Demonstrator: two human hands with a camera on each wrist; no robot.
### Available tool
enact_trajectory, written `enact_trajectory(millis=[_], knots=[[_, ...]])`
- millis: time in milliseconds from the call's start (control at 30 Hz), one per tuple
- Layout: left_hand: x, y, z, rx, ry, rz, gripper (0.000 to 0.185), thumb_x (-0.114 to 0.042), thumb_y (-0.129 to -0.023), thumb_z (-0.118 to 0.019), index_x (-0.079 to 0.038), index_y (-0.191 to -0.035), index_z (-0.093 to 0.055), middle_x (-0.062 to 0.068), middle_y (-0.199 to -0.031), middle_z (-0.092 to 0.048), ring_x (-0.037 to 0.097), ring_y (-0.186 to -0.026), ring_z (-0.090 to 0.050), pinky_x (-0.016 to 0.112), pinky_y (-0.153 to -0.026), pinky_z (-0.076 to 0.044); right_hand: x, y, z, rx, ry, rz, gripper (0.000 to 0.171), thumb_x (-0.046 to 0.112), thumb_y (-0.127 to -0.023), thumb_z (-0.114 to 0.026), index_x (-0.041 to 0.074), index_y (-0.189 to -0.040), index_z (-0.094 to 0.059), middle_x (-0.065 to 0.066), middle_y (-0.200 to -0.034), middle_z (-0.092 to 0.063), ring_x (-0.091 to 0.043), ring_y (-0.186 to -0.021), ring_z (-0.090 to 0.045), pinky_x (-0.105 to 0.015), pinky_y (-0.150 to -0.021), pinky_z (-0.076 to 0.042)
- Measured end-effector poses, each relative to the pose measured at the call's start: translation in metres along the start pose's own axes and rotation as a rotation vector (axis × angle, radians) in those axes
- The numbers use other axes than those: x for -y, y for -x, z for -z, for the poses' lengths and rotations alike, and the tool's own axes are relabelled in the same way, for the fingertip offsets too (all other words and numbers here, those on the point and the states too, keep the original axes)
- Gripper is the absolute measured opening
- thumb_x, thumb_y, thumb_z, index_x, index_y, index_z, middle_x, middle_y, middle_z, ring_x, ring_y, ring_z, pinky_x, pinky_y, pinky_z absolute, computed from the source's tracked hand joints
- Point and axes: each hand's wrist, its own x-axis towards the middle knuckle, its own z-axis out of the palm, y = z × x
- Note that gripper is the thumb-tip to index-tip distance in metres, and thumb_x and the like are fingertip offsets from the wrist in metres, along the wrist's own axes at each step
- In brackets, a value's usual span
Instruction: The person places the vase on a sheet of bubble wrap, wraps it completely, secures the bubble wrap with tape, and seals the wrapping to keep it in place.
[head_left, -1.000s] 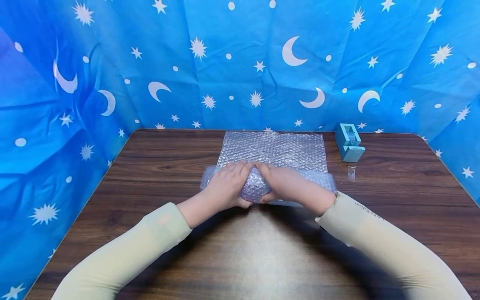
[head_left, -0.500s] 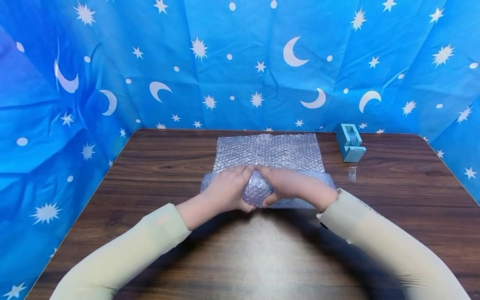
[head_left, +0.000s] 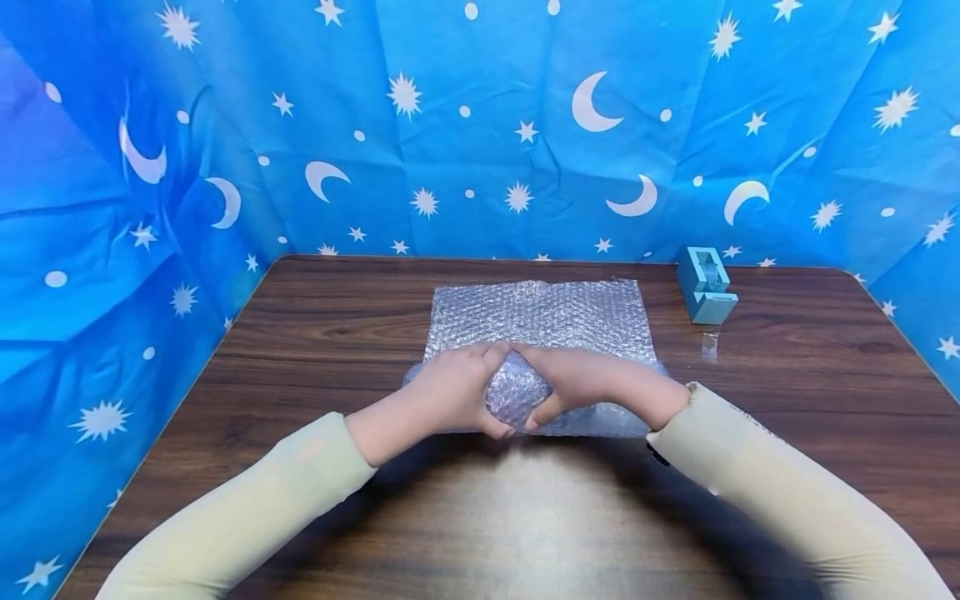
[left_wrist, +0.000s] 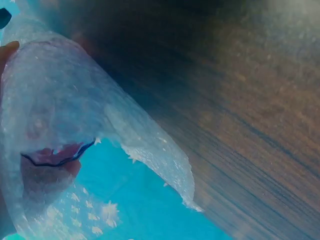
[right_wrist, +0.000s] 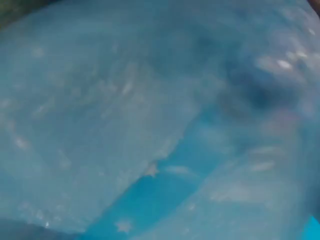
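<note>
Both hands grip a bubble-wrapped bundle [head_left: 517, 390] at the middle of the table. My left hand [head_left: 459, 387] curls round its left part, thumb in front. Round the right part lies my right hand [head_left: 581, 382], its thumb also on the near side. Behind them the unrolled bubble wrap [head_left: 540, 317] stretches flat towards the back. In the left wrist view the rolled wrap [left_wrist: 65, 90] is open at its end, and a pinkish thing with a dark wavy rim [left_wrist: 57, 159] shows inside. Blurred wrap [right_wrist: 100, 110] fills most of the right wrist view.
A light blue tape dispenser [head_left: 707, 287] stands at the back right of the brown wooden table [head_left: 322, 308]. Just in front of it lies a small clear piece of tape [head_left: 710, 346]. A blue star-and-moon cloth [head_left: 480, 142] hangs behind the table.
Both hands and the bundle have moved a little nearer to me. The sheet's far edge has come away from the table's back edge, and more wrap shows below the right hand.
</note>
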Motion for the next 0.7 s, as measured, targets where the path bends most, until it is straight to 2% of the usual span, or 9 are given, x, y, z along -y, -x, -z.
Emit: enact_trajectory(millis=[100,200,333,467,700], knots=[[0.003,-0.003,-0.001,0.047,0.016,0.021,0.103,-0.058,-0.067,-0.089,0.001,-0.144,-0.053,0.018,-0.136,-0.067,0.033,-0.116,-0.071,0.045,-0.097,-0.06,-0.002,0.002,-0.001,-0.053,0.051,-0.031,0.11,0.041,-0.081,-0.086,-0.005,-0.16,-0.024,-0.026,-0.161,-0.04,-0.041,-0.146,-0.046,-0.052,-0.122,-0.039],[0.007,-0.007,-0.001,0.07,0.03,0.026,0.104,-0.057,-0.068,-0.089,0.003,-0.144,-0.052,0.02,-0.135,-0.068,0.032,-0.117,-0.071,0.044,-0.099,-0.059,-0.001,0.008,-0.003,-0.137,0.169,-0.059,0.113,0.052,-0.079,-0.084,-0.004,-0.159,-0.027,-0.027,-0.163,-0.036,-0.043,-0.149,-0.041,-0.055,-0.122,-0.037],[0.013,-0.013,0.001,0.104,0.099,0.048,0.103,-0.054,-0.069,-0.089,0.005,-0.144,-0.051,0.021,-0.133,-0.069,0.032,-0.117,-0.071,0.042,-0.1,-0.059,0.003,0.018,-0.006,-0.259,0.286,-0.045,0.109,0.058,-0.078,-0.08,0.001,-0.159,-0.033,-0.024,-0.162,-0.04,-0.042,-0.147,-0.044,-0.063,-0.117,-0.04],[0.018,-0.016,0.004,0.156,0.15,0.076,0.104,-0.053,-0.071,-0.089,0.004,-0.148,-0.049,0.021,-0.137,-0.066,0.032,-0.122,-0.068,0.043,-0.104,-0.056,0.006,0.028,-0.012,-0.35,0.337,-0.013,0.109,0.06,-0.076,-0.08,0.003,-0.158,-0.036,-0.022,-0.16,-0.043,-0.042,-0.145,-0.046,-0.069,-0.113,-0.04],[0.023,-0.025,0.007,0.229,0.167,0.063,0.104,-0.055,-0.072,-0.087,0.005,-0.147,-0.048,0.022,-0.138,-0.066,0.034,-0.126,-0.066,0.043,-0.109,-0.053,0.013,0.03,-0.027,-0.414,0.502,0.007,0.114,0.065,-0.073,-0.081,0.005,-0.158,-0.035,-0.019,-0.159,-0.046,-0.04,-0.141,-0.051,-0.068,-0.111,-0.043]])
